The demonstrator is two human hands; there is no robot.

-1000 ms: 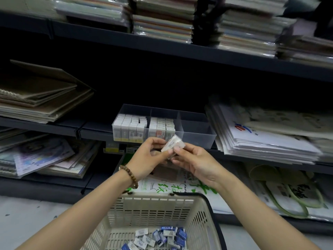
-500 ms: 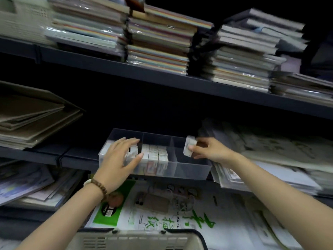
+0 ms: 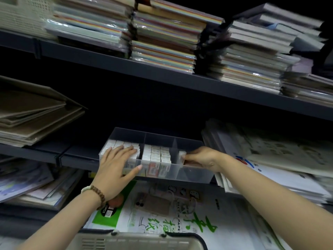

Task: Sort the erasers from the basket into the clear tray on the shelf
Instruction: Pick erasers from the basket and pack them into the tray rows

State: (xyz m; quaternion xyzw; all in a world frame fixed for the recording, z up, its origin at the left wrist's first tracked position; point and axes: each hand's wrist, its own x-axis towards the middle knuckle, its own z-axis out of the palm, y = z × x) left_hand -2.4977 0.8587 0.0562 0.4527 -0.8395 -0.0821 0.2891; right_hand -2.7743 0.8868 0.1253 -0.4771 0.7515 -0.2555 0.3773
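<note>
The clear tray [image 3: 194, 175] sits at the front edge of the middle shelf, split into three compartments. Rows of white wrapped erasers [image 3: 156, 154] fill its left and middle compartments. My left hand [image 3: 115, 164] lies flat over the left rows, thumb on the tray's front wall. My right hand [image 3: 203, 158] reaches into the right compartment from the right and pinches a white eraser [image 3: 181, 156] low inside it. Only the rim of the beige basket [image 3: 137, 240] shows at the bottom edge; its contents are out of view.
Stacks of wrapped coloured paper [image 3: 162, 42] and notebooks [image 3: 261, 51] load the shelf above. Brown sketchbooks [image 3: 36, 112] lie left of the tray, white paper packs [image 3: 279, 159] right of it. Sketch-paper packs [image 3: 162, 210] lie on the lower shelf.
My right hand has lowered the eraser from above the tray's right end down into the right compartment. My left hand stays on the left rows. The view has tilted up slightly.
</note>
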